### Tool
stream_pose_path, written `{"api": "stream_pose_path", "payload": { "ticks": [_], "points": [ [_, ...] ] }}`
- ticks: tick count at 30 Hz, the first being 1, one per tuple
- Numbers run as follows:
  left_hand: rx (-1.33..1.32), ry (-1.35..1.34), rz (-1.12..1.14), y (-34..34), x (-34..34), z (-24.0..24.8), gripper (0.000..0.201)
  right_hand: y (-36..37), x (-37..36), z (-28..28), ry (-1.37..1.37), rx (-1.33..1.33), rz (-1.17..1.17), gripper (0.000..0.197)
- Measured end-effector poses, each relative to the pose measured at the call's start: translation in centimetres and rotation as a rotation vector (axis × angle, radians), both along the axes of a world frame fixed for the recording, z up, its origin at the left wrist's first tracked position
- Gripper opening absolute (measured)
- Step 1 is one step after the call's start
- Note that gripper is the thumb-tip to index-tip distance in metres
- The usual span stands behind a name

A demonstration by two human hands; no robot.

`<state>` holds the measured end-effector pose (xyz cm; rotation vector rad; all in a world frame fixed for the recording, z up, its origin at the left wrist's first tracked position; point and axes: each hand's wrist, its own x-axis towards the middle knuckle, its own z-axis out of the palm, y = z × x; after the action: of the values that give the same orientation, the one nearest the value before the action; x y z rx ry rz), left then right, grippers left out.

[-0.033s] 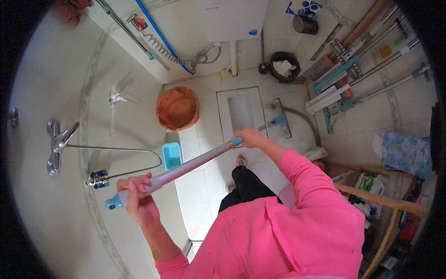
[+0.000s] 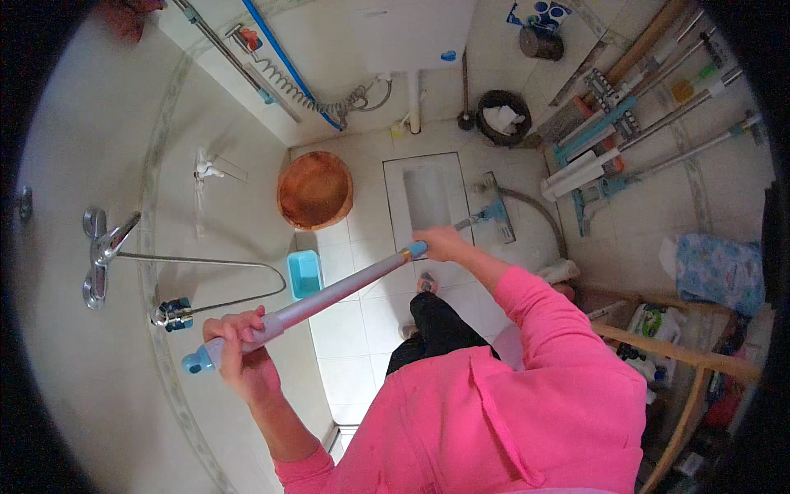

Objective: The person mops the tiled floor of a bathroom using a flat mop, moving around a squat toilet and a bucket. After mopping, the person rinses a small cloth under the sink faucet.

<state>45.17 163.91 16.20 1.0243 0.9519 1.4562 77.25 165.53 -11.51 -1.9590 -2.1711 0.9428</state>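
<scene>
A long-handled floor brush (image 2: 346, 286) slants across the view, with a lilac-grey pole, blue end cap and blue joint. Its narrow dark head (image 2: 500, 207) lies beside the squat toilet (image 2: 426, 198); the underside is hidden. My left hand (image 2: 247, 356) is closed around the thick pole near the capped end. Farther along, my right hand (image 2: 443, 244) grips the pole just past a blue collar, covering part of it. Both arms wear pink sleeves. One sandalled foot (image 2: 426, 284) stands on the tiles under the pole.
A brown round basin (image 2: 315, 191) and a small light-blue tub (image 2: 304, 276) stand by the left wall, below a tap (image 2: 107, 247) with a hose. Mops (image 2: 609, 156) hang at the right. A waste bin (image 2: 504, 119) sits at the back, a wooden rack (image 2: 675, 354) right.
My left hand and the pole's capped end have shifted very slightly left. My right hand and the brush head look nearly still.
</scene>
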Motion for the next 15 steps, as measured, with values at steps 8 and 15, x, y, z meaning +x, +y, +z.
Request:
{"api": "stream_pose_path", "payload": {
  "ticks": [8, 15],
  "points": [
    [0.248, 0.123, -0.089, -3.2, -1.0, 4.1, 0.025, 0.0, -2.8, 2.4, 0.084, 0.195, -0.07, 0.031],
    [0.346, 0.173, -0.225, 1.3, 4.1, 11.1, 0.012, 4.7, -2.3, 4.8, 0.322, 0.284, -0.234, 0.036]
  ]
}}
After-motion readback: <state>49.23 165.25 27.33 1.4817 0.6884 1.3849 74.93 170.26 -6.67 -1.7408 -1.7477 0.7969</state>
